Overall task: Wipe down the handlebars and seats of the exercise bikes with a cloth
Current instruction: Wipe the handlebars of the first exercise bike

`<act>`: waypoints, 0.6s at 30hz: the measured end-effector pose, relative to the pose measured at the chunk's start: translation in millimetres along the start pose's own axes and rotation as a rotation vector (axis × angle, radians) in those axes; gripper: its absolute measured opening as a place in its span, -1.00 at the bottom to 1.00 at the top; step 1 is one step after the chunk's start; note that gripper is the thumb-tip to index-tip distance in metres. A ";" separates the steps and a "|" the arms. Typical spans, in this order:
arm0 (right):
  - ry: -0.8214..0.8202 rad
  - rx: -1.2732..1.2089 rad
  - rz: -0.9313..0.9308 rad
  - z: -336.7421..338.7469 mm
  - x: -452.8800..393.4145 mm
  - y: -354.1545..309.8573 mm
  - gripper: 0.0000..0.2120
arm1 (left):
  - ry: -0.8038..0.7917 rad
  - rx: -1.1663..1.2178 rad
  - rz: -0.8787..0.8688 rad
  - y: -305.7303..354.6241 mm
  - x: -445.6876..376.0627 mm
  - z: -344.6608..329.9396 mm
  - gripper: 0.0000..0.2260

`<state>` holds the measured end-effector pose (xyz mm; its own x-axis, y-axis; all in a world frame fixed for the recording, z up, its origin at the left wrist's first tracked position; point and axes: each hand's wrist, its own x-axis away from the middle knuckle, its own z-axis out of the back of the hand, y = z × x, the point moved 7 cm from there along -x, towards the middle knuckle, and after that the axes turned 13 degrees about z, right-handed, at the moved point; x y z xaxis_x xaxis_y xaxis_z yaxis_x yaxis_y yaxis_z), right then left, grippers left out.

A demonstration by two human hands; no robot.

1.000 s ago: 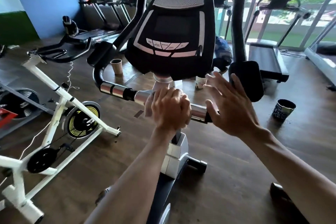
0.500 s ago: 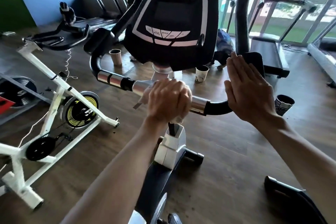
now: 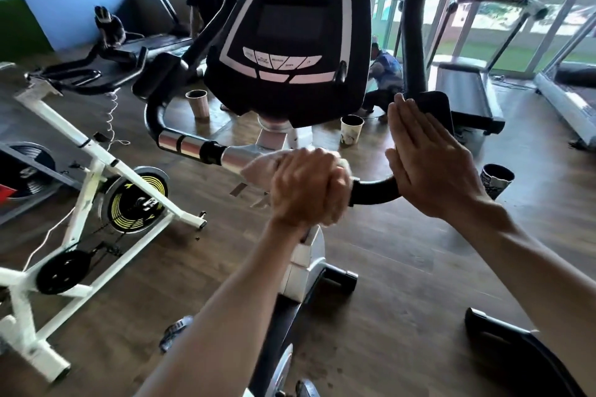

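Observation:
A black exercise bike with a large console [image 3: 290,39] stands right in front of me. Its handlebar [image 3: 190,147] runs across below the console, with chrome sections and black foam ends. My left hand [image 3: 309,187] grips a white cloth [image 3: 258,167] wrapped round the bar's middle right part. Only the cloth's left edge shows past my fingers. My right hand [image 3: 429,161] is held up flat with straight fingers, beside the bar's black right curve [image 3: 374,192]. Whether it touches the bar I cannot tell. The bike's seat is not visible.
A white spin bike [image 3: 96,177] stands close on the left. Paper cups [image 3: 351,132] sit on the wooden floor beyond the bar. Treadmills [image 3: 467,97] line the windows at right. People [image 3: 383,74] are behind the console. A black part [image 3: 516,354] lies at lower right.
My left hand with the cloth has slid to the right along the handlebar. My right hand has moved right and turned upright and flat. The view has dipped closer to the bike.

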<state>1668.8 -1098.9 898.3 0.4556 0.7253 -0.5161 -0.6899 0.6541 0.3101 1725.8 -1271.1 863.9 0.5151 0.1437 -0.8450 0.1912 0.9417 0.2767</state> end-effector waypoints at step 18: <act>-0.135 -0.428 -0.017 8.3 10.8 17.6 -0.39 | -0.193 0.002 0.038 8.6 -2.5 -19.3 -0.65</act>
<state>1666.2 -1077.8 904.9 0.5186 0.7555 -0.4003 -0.8395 0.5387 -0.0708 1710.0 -1257.5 859.6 0.6728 0.1183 -0.7303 0.1696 0.9362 0.3079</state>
